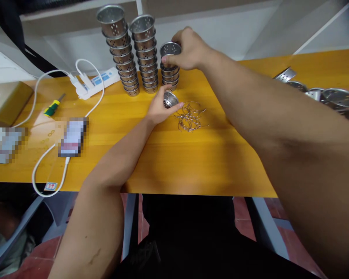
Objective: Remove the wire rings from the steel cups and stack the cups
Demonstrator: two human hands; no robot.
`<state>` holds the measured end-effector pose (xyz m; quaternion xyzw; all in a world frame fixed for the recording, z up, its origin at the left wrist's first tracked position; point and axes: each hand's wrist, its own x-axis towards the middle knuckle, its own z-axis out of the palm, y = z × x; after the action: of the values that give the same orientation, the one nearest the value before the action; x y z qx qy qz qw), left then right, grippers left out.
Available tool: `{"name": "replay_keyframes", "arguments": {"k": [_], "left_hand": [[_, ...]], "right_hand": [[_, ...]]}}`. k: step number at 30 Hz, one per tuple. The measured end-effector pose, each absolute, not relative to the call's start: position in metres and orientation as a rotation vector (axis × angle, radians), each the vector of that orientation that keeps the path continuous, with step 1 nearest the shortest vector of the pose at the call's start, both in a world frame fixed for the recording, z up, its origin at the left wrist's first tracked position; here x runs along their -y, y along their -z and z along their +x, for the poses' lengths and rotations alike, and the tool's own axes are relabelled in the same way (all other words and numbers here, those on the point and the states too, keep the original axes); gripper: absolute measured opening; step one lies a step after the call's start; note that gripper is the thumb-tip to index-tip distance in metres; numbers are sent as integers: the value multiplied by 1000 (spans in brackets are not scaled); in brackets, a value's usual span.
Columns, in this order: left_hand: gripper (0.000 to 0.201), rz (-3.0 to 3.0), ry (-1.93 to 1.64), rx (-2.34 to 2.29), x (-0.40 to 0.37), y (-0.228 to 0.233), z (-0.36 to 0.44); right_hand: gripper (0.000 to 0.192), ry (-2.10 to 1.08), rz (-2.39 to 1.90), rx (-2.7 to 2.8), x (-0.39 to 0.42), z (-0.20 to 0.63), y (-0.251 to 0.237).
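Note:
My right hand [192, 48] is closed on the rim of the top perforated metal cup [170, 49] of the shortest stack, thumb at the front and fingers behind. Lower down, my left hand [158, 106] curls round another perforated metal cup [170, 101], whose opening faces me; thumb and fingers lie on either side of it. Just right of that cup is a loose heap of thin bent metal wires [190, 119] on the table. Two taller stacks of the same cups, a middle stack [147, 52] and a left stack [119, 50], stand beside the short one.
A white power strip [99, 82] with plugged cables lies left of the stacks. Nearer me are a phone [72, 137] on a cable and a green-yellow screwdriver [54, 107]. A cardboard box [11, 102] sits far left. More metal parts [340, 97] lie at right, behind my forearm.

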<state>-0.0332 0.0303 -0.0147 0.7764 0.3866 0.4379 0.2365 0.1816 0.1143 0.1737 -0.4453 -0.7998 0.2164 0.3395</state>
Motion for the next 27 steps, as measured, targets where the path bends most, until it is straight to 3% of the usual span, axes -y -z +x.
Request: {"name": "replay_keyframes", "arguments": {"k": [5, 10, 14, 16, 19, 23, 27], "left_hand": [[100, 2096, -1179, -1026, -21, 3, -27], [102, 2104, -1161, -1049, -18, -1, -27], [123, 2106, -1156, -1073, -23, 2, -29], [138, 2116, -1141, -1069, -26, 5, -29], [147, 2150, -1099, -1066, -29, 8, -28], [133, 2095, -1140, -1047, -25, 5, -27], [128, 2039, -1145, -982, -23, 3, -29]], "right_hand": [[50, -442, -1425, 2052, -95, 171, -171], [68, -452, -1490, 2028, -86, 163, -172], [90, -436, -1455, 1987, -66, 164, -170], [74, -404, -1330, 1948, -50, 173, -163], [14, -460, -1139, 1967, -22, 193, -142], [14, -761, -946, 2172, 10, 216, -107], [24, -853, -909, 2149, 26, 220, -91]]}}
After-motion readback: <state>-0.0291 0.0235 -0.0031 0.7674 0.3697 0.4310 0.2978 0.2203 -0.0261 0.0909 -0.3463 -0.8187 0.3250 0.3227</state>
